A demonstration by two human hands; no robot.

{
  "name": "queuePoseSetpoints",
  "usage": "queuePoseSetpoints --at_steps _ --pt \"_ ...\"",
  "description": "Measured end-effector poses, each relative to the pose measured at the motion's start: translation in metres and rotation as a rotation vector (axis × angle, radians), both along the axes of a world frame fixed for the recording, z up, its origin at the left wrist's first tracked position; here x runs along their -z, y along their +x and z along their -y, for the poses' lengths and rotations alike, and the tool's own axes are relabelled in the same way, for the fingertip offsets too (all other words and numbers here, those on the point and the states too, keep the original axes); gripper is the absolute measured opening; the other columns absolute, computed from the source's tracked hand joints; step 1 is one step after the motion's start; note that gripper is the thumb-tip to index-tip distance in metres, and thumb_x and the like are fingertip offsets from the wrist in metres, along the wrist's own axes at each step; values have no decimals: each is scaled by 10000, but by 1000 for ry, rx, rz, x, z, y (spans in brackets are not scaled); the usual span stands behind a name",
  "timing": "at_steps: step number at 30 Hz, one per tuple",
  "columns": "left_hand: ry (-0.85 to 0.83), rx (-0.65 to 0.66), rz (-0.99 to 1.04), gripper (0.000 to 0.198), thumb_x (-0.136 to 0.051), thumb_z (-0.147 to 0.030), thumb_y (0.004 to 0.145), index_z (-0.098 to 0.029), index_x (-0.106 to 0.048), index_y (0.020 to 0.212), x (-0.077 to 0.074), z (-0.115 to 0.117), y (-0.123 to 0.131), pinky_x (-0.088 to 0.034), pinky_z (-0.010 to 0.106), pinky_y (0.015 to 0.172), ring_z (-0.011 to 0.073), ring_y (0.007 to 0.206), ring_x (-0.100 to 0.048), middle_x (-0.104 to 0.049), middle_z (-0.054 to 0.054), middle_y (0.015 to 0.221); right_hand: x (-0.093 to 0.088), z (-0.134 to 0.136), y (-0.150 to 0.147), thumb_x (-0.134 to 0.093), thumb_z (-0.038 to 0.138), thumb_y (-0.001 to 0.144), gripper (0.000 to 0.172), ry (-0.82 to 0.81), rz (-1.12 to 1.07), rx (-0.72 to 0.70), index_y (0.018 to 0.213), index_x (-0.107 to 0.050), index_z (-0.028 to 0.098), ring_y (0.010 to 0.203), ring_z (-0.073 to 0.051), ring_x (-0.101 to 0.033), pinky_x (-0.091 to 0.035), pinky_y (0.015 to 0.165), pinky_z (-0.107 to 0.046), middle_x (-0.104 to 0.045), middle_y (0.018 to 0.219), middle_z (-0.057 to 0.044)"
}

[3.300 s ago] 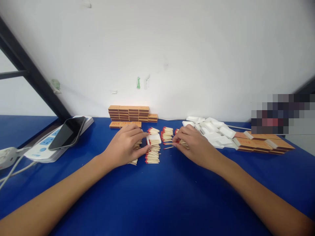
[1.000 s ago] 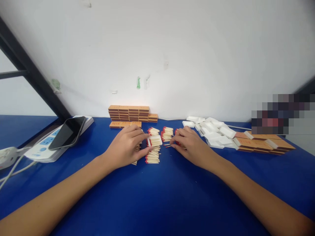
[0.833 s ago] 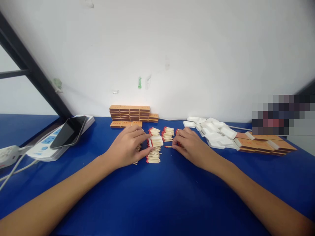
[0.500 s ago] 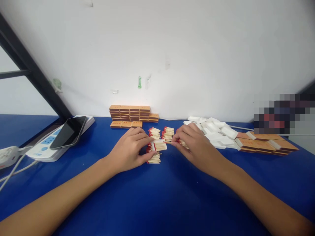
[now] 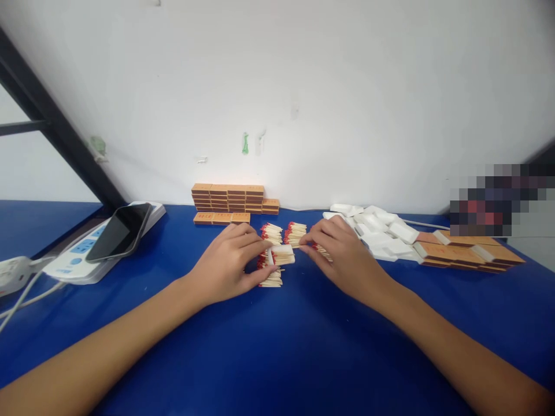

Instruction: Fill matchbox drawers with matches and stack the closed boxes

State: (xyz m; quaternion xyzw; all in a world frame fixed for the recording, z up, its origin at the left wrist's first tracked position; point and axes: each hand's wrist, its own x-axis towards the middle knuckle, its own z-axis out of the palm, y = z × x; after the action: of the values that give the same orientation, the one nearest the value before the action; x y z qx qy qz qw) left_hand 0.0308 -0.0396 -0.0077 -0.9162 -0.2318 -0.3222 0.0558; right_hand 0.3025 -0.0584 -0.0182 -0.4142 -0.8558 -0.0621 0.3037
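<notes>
My left hand (image 5: 229,257) grips a small white matchbox tray (image 5: 283,248) by its left end, thumb in front and fingers behind. Matches (image 5: 283,256) fill the tray, red heads to the left. Just right of the tray is my right hand (image 5: 342,254), its thumb and index fingertips close together; whether anything is between them is hidden. Loose red-headed matches lie around the hands: a pile (image 5: 272,232) behind the tray, another pile (image 5: 296,233) right of it, one (image 5: 272,277) in front. More matches (image 5: 321,252) show under my right fingers.
Stacked orange matchboxes (image 5: 228,197) stand by the wall, with a short row (image 5: 221,218) before them. Heaped white trays (image 5: 376,231) lie to the right, beside more orange matchbox sleeves (image 5: 459,252). A phone (image 5: 120,231) rests on a power strip (image 5: 71,261) at left, with cables nearby.
The match that stuck out from my right fingertips toward the tray no longer shows between them. The right fingers have closed slightly leftward; my left hand keeps its hold on the tray.
</notes>
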Motion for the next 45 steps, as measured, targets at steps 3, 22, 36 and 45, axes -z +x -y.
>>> queuePoseSetpoints --at_steps 3,22,36,45 --pt "12 -18 -5 267 -670 -383 1007 -155 -742 1125 -2 -5 -4 -541 417 848 250 918 -666 -751 95 927 9 -9 9 -540 224 1046 185 -26 64 9 1060 -724 208 937 -270 -513 -452 830 -440 -657 988 -108" --pt "46 -26 -16 272 -639 -382 1026 -144 -730 1123 -6 -9 -6 -529 415 837 245 908 -648 -758 85 932 18 -15 13 -567 164 1023 114 -90 168 23 983 -672 187 958 -269 -492 -443 839 -428 -627 1007 -104" --pt "1 -10 6 311 -683 -420 1003 -135 -738 1116 -2 -4 -2 -533 416 846 247 912 -652 -743 87 924 -3 5 -13 -581 240 1052 88 79 -28 13 988 -620 194 948 -254 -495 -431 870 -414 -641 1001 -83" --pt "-24 1 14 297 -693 -390 999 -146 -732 1164 -1 1 0 -531 420 862 243 924 -650 -759 82 949 -6 14 -21 -583 216 1044 85 82 -29 4 1008 -657 196 935 -246 -505 -444 855 -419 -664 1000 -80"
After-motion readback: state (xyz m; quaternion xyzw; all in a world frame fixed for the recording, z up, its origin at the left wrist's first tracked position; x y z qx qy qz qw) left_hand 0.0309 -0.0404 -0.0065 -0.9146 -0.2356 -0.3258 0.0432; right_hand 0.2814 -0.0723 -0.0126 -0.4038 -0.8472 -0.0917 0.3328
